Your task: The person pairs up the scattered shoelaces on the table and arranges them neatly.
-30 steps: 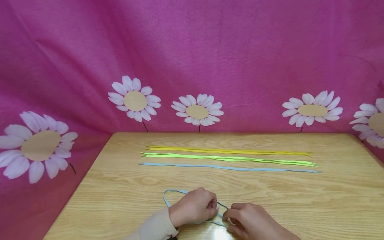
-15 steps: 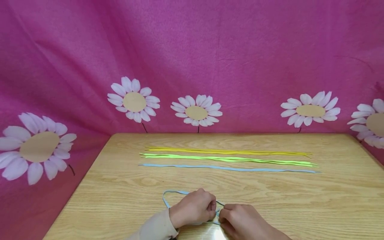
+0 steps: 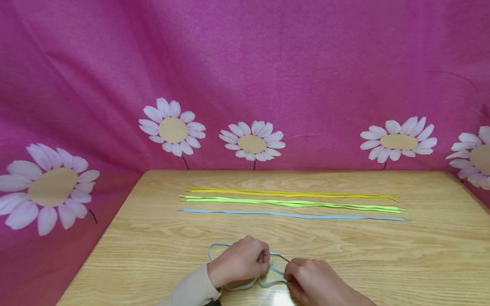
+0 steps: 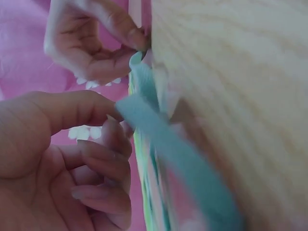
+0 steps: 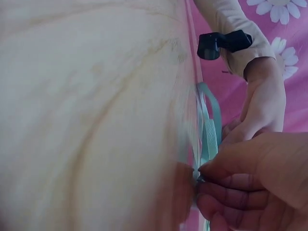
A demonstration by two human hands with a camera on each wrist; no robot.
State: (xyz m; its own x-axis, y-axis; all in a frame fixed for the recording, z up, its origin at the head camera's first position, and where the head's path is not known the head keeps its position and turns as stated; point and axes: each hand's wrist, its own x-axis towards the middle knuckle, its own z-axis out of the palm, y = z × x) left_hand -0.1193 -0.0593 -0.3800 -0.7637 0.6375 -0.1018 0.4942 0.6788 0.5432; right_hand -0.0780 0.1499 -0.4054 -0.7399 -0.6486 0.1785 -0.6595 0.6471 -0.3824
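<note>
A light blue shoelace (image 3: 272, 284) lies looped between my two hands at the near side of the table, part of it hidden under them. My left hand (image 3: 241, 261) pinches it between thumb and forefinger; in the left wrist view, a flat stretch of the shoelace (image 4: 178, 159) runs down from those fingertips. Just to the right, my right hand (image 3: 319, 278) pinches strands of the same lace. The right wrist view has the thumb and fingertips of the right hand (image 5: 240, 178) meeting at a thin end, with a loop of the lace (image 5: 215, 108) behind.
Farther back on the wooden table (image 3: 383, 250) several laces are stretched out side by side: yellow laces (image 3: 291, 194), neon green laces (image 3: 245, 199) and one light blue lace (image 3: 317, 216). A pink cloth with daisies (image 3: 314, 85) hangs behind the table.
Over the last half second my left hand has shifted slightly left and my right hand slightly right. The gap between them is wider, with more of the lace showing. The laid-out laces stay put.
</note>
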